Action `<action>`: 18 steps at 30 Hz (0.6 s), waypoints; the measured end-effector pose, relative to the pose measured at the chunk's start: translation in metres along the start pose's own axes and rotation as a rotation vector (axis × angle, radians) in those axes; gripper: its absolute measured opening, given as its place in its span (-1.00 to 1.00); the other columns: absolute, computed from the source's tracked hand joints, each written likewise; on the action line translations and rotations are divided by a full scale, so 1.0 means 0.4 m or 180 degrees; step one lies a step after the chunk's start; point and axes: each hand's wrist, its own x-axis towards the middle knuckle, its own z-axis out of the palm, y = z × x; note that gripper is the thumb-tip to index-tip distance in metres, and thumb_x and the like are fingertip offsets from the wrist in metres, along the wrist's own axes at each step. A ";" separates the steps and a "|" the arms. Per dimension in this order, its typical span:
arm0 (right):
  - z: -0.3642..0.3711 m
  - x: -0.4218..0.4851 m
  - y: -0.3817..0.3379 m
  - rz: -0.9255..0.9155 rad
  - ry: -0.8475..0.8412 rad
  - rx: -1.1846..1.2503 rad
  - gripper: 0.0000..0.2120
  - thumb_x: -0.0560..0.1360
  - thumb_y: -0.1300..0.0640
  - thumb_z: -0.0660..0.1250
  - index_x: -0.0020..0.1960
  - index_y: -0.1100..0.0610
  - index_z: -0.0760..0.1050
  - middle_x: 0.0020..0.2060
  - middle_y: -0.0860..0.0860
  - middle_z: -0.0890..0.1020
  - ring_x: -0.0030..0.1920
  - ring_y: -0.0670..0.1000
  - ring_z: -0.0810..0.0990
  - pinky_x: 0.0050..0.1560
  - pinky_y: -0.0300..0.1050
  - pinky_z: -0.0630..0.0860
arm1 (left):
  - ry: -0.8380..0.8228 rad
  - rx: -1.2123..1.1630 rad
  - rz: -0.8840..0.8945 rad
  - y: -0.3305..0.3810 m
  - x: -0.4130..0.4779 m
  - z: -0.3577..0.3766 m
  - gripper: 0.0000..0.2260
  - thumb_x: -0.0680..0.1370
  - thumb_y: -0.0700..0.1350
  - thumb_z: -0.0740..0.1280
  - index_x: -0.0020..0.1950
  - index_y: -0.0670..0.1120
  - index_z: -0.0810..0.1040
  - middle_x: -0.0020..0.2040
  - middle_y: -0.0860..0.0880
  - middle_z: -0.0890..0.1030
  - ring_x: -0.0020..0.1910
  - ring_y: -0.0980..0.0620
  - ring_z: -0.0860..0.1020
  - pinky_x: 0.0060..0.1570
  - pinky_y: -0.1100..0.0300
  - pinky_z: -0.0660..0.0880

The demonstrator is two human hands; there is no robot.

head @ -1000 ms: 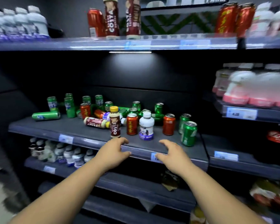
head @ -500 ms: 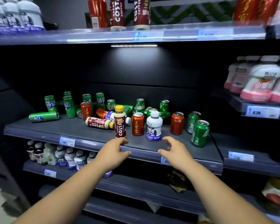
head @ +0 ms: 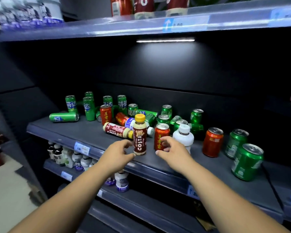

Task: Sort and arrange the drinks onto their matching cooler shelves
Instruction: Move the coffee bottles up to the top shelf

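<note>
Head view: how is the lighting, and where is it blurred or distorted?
Head view: a white strip light under the upper shelf brightens the back panel, corners dark; the white purple-labelled bottles top left are smeared; the upright brown Costa bottle reads sharp; wide-angle bends shelf edges.

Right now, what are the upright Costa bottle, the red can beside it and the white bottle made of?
Costa bottle: likely plastic under a glossy printed sleeve, with a yellow screw cap.
Red can: metal, probably aluminium, going by the bare silvery lid and glossy printed wall.
White bottle: opaque plastic, seemingly matte, with a rounded moulded body and a white cap.
</note>
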 end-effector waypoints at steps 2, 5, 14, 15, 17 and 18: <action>0.031 0.029 -0.018 -0.0044 -0.0055 -0.0063 -0.47 0.47 0.00 0.49 0.39 -0.05 0.43 0.17 -0.06 0.55 0.07 -0.03 0.59 0.06 -0.12 0.49 | -0.0001 0.0054 -0.0104 -0.032 0.014 -0.023 -0.61 0.49 0.02 0.44 0.30 0.03 0.52 0.24 0.06 0.55 0.07 0.08 0.56 -0.03 0.11 0.56; 0.071 0.069 -0.031 -0.0052 -0.0109 -0.0014 -0.44 0.46 0.04 0.50 0.41 -0.04 0.41 0.19 -0.06 0.55 0.09 -0.05 0.60 0.07 -0.15 0.49 | 0.0095 0.0142 -0.0116 -0.073 0.051 -0.055 -0.60 0.50 0.01 0.44 0.32 0.02 0.51 0.26 0.03 0.57 0.06 0.06 0.57 0.04 0.11 0.54; 0.156 0.158 -0.068 0.0135 0.0203 0.0203 -0.28 0.37 0.08 0.55 0.45 -0.07 0.33 0.29 -0.11 0.54 0.26 -0.05 0.56 0.31 0.03 0.50 | -0.0080 0.0488 0.0202 -0.202 0.233 -0.094 -0.55 0.46 0.04 0.45 0.32 0.03 0.50 0.24 0.02 0.58 0.18 0.00 0.54 0.14 0.05 0.52; 0.164 0.162 -0.071 0.0185 0.0257 0.0194 -0.28 0.37 0.07 0.56 0.45 -0.08 0.33 0.29 -0.12 0.55 0.26 -0.06 0.56 0.31 0.02 0.50 | -0.0123 0.0555 0.0279 -0.215 0.259 -0.097 -0.54 0.45 0.03 0.46 0.33 0.02 0.49 0.25 0.02 0.57 0.21 -0.01 0.53 0.15 0.06 0.51; 0.183 0.171 -0.076 0.0277 0.0365 0.0164 -0.31 0.38 0.08 0.57 0.43 -0.07 0.36 0.22 -0.16 0.56 0.23 -0.09 0.57 0.27 -0.08 0.49 | -0.0190 0.0701 0.0473 -0.245 0.313 -0.104 -0.53 0.42 0.00 0.46 0.31 0.05 0.50 0.22 0.01 0.57 0.20 -0.04 0.53 0.14 0.06 0.50; 0.193 0.176 -0.078 0.0324 0.0418 0.0161 -0.33 0.39 0.10 0.57 0.41 -0.07 0.37 0.17 -0.17 0.57 0.20 -0.09 0.58 0.23 -0.14 0.47 | -0.0211 0.0783 0.0570 -0.259 0.340 -0.107 -0.54 0.40 0.00 0.46 0.29 0.07 0.51 0.20 0.02 0.57 0.18 -0.04 0.53 0.13 0.05 0.50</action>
